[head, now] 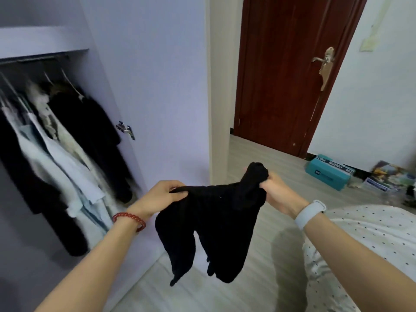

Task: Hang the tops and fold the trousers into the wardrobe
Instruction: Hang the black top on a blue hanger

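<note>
Hands meet mid-frame: left hand (165,194) pinches black garment (211,224); right hand (278,192) clenches its bunched end. Wardrobe (56,143) at left.

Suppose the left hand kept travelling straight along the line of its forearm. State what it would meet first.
The left hand points up and rightward, so it would probably reach the lavender wardrobe panel first, near its right edge. Depth is unclear.
</note>
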